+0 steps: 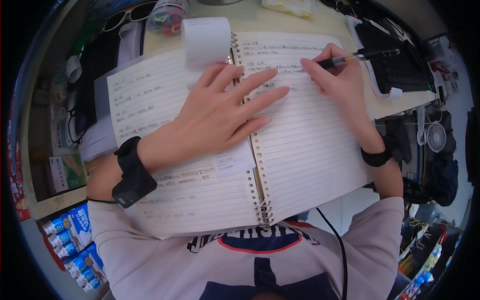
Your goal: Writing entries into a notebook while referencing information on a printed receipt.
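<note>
An open ring-binder notebook (307, 150) with lined, handwritten pages lies before me on the desk. My left hand (228, 105) is spread flat across its middle rings, palm down, over a strip of printed paper (206, 41). The strip's curled end stands up above my fingers, and a printed slip (234, 163) shows below my palm. In my right hand (337, 75) is a black pen (330, 62), pinched between thumb and fingers. Its tip is at a handwritten line high on the right page. Both wrists wear black bands.
A jar of coloured bands (168, 18) and white-framed sunglasses (129, 15) lie at the upper left. Black-framed eyeglasses (77, 125) rest at the left. A black device (397, 56) is on the desk at the right. A black cable (339, 243) hangs near my body.
</note>
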